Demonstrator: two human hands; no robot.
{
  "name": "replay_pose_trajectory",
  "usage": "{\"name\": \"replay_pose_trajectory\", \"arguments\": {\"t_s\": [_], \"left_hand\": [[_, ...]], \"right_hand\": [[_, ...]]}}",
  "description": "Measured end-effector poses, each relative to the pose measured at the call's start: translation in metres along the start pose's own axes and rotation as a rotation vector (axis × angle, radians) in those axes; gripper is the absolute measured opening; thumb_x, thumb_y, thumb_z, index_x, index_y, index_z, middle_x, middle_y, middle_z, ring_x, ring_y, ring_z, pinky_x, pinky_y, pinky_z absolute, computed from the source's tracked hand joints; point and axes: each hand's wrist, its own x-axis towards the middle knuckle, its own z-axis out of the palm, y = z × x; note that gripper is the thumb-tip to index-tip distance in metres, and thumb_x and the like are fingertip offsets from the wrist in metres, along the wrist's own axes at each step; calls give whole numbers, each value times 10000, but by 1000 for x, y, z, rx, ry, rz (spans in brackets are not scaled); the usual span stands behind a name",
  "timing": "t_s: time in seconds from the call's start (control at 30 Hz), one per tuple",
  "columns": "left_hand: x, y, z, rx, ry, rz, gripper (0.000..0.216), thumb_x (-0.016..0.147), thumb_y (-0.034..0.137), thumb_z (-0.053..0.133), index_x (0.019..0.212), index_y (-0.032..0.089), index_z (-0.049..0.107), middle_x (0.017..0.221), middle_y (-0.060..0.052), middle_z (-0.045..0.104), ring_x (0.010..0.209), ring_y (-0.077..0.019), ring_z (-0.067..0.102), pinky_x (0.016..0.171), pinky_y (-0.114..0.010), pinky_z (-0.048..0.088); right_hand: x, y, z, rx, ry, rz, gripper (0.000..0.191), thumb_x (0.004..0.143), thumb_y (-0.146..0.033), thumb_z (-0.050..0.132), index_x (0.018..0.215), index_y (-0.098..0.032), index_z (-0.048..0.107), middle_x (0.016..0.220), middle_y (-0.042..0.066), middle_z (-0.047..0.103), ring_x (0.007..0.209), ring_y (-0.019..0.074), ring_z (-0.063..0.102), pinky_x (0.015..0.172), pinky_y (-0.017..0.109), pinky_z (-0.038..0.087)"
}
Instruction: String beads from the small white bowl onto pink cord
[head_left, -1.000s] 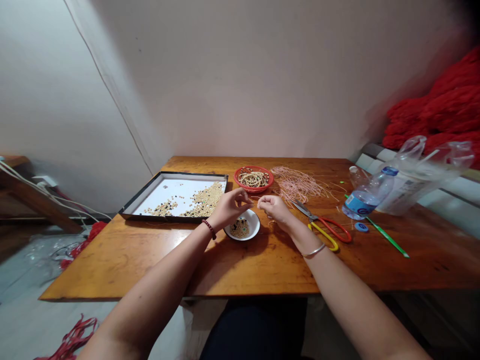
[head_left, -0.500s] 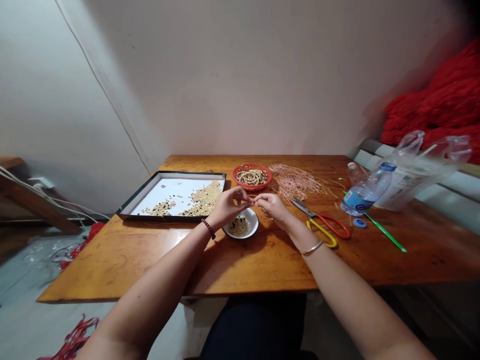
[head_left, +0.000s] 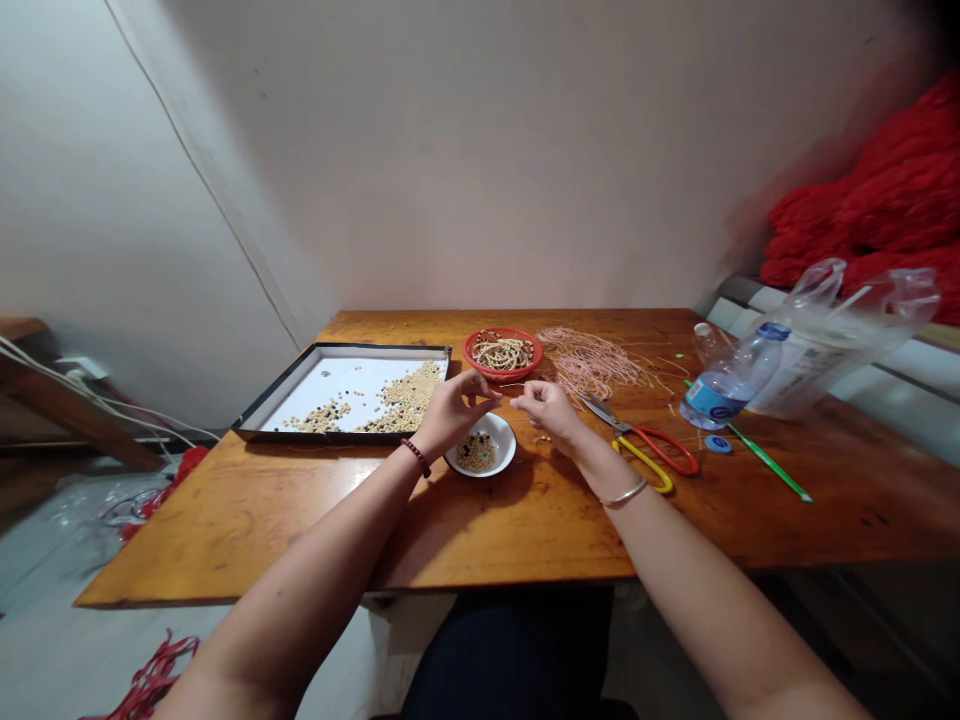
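Note:
My left hand (head_left: 456, 408) hovers above a small white bowl (head_left: 501, 455) of beads, its thumb and fingers pinched on something too small to make out. My right hand (head_left: 550, 412) is just to its right, fingers pinched on a thin thread that runs between the two hands. Both hands sit a little above the wooden table (head_left: 525, 520). A dark bead bracelet is on my left wrist and a silver bangle on my right.
A black-rimmed tray (head_left: 255, 412) with loose tan and dark beads lies at left. A red basket (head_left: 470, 357) of strung beads and a pile of pink cords (head_left: 592, 365) lie behind. Scissors (head_left: 649, 457), a water bottle (head_left: 731, 380), a green stick (head_left: 769, 461) and plastic bags (head_left: 840, 330) are at right.
The hands came together fingertip to fingertip half a second ago, then drew slightly apart again. Everything on the table stays where it was.

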Motion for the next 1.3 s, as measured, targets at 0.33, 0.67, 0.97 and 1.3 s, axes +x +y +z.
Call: {"name": "replay_pose_trajectory", "arguments": {"t_s": [0.33, 0.67, 0.97, 1.3], "left_hand": [[-2, 5, 1, 171, -13, 52, 123, 748, 201, 683, 779, 165, 570, 796, -13, 705, 640, -87, 579, 569, -186, 417], [-5, 2, 1, 253, -52, 61, 133, 752, 201, 672, 797, 180, 549, 813, 1, 713, 619, -89, 579, 578, -193, 413], [-6, 2, 3, 290, -66, 63, 123, 748, 174, 653, 809, 185, 547, 816, -2, 713, 592, -89, 560, 573, -195, 408], [-6, 1, 3, 283, -80, 60, 117, 749, 181, 650, 815, 182, 554, 805, -9, 702, 603, -93, 560, 583, -198, 413]], "right_hand": [[2, 4, -1, -112, 15, -57, 378, 599, -291, 652, 483, -213, 301, 416, -98, 280, 394, 44, 243, 410, 213, 167], [3, 9, -2, -187, 1, -56, 364, 594, -278, 636, 479, -211, 297, 418, -95, 287, 413, 45, 226, 425, 214, 162], [3, 9, -2, -207, 16, -39, 336, 592, -261, 596, 474, -212, 286, 429, -94, 260, 418, 47, 221, 420, 212, 156], [2, 7, -1, -171, 18, -23, 333, 590, -242, 580, 474, -211, 270, 431, -98, 242, 414, 43, 204, 419, 212, 149]]}}
